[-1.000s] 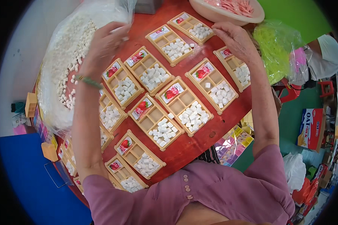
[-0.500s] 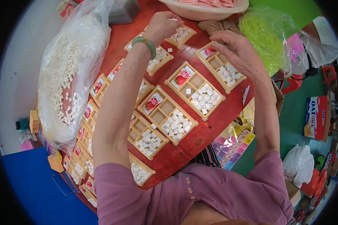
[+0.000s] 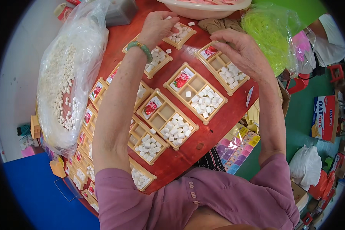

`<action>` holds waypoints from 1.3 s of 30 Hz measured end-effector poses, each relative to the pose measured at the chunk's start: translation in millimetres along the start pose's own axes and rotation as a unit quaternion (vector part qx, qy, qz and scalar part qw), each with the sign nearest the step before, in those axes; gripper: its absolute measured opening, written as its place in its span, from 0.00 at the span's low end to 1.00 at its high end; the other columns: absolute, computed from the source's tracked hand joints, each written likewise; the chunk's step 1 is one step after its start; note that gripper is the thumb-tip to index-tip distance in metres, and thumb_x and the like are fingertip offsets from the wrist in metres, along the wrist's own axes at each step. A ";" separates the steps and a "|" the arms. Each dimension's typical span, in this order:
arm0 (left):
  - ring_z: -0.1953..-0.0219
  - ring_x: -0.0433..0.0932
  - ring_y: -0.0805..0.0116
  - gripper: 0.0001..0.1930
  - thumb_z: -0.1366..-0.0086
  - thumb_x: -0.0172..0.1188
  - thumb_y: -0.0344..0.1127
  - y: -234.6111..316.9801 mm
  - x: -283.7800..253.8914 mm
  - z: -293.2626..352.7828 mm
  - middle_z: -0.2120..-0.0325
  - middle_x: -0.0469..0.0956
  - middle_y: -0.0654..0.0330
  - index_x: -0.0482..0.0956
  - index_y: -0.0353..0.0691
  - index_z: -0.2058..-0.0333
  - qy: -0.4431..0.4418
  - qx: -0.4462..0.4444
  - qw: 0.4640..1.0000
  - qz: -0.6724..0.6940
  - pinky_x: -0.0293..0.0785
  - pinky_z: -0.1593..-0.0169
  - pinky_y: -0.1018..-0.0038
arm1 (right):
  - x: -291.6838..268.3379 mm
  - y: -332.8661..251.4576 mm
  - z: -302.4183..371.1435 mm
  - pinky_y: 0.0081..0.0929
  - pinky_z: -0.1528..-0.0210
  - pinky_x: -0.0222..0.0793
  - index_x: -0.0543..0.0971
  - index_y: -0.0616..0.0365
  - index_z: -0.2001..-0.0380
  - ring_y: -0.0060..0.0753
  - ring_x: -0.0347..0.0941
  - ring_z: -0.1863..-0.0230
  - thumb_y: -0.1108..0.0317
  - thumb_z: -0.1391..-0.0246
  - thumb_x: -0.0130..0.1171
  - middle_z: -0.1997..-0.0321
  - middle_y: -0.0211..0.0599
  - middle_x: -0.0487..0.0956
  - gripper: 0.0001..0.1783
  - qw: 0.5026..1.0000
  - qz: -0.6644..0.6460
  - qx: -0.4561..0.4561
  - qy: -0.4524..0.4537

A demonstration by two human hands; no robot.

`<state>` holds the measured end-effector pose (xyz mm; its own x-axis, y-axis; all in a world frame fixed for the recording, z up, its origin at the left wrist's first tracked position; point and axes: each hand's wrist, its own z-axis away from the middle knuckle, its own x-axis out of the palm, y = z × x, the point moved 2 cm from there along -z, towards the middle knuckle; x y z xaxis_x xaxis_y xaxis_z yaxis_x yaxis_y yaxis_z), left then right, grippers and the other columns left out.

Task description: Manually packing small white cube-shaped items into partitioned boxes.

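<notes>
My left hand (image 3: 157, 28), with a green bracelet (image 3: 140, 50) on its wrist, reaches over the far trays. Its fingers are closed on a small white cube (image 3: 168, 17) that looks like a marshmallow. Beneath and beside it are a far tray (image 3: 184, 41) and another tray (image 3: 157, 69), both holding white cubes. My right hand (image 3: 243, 51) hovers over the far right tray (image 3: 231, 90), fingers curved and apart, with nothing visible in them. Each clear tray in the middle, such as this tan tray (image 3: 165, 84), has compartments, a strawberry card (image 3: 182, 78) and a heap of white cubes (image 3: 207, 100).
A large plastic bag of white cubes (image 3: 67, 65) lies along the left edge. More trays (image 3: 157, 92) line the red table (image 3: 203, 140). A white basin (image 3: 207, 12) of pink pieces stands at the back, beside a bag of lime-green shreds (image 3: 266, 42). Loose cubes (image 3: 191, 23) lie near the far trays.
My left hand has shifted slightly left and its grip has turned. A loose cube now shows beside the far tray. The whole view has shifted a little; my right hand stays over its tray.
</notes>
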<state>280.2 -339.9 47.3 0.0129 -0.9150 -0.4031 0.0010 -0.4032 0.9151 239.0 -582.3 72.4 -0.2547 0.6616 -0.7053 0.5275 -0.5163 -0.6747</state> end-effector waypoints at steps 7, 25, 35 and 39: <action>0.74 0.69 0.84 0.15 0.34 0.61 0.41 -1.3 -8.4 20.3 0.72 0.77 0.68 0.81 0.36 0.56 0.003 -0.019 0.996 0.089 0.61 0.74 0.83 | 13.6 15.7 -39.3 0.33 0.56 0.72 0.80 0.64 0.57 0.43 0.79 0.59 0.69 0.41 0.58 0.61 0.49 0.82 0.12 0.992 0.085 -0.047 0.081; 0.77 0.70 0.82 0.14 0.37 0.65 0.39 -7.4 -29.8 74.9 0.76 0.76 0.69 0.81 0.34 0.59 -0.034 -0.103 0.973 0.206 0.62 0.77 0.84 | 66.7 20.2 -88.8 0.44 0.60 0.77 0.77 0.59 0.69 0.51 0.80 0.61 0.77 0.51 0.53 0.61 0.45 0.78 0.06 0.915 0.383 -0.123 0.039; 0.67 0.82 0.49 0.13 0.40 0.57 0.36 11.5 -4.7 73.8 0.71 0.82 0.43 0.85 0.34 0.63 0.001 0.125 0.967 -0.222 0.76 0.57 0.61 | 65.4 16.7 -78.2 0.40 0.66 0.79 0.76 0.60 0.68 0.45 0.81 0.66 0.74 0.50 0.54 0.61 0.42 0.76 0.05 0.882 0.439 -0.157 0.064; 0.64 0.81 0.45 0.13 0.40 0.57 0.36 8.3 -7.0 74.0 0.70 0.81 0.43 0.85 0.34 0.63 0.005 0.107 0.974 -0.201 0.75 0.55 0.59 | 63.0 16.3 -78.0 0.41 0.65 0.78 0.74 0.59 0.65 0.49 0.80 0.64 0.75 0.48 0.53 0.61 0.44 0.76 0.06 0.891 0.426 -0.141 0.073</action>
<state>206.2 -337.7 57.4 0.0648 -0.6829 -0.7276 -0.2001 -0.7232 0.6610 294.8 -506.6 34.0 0.4319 0.1693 -0.8859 0.6666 -0.7215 0.1871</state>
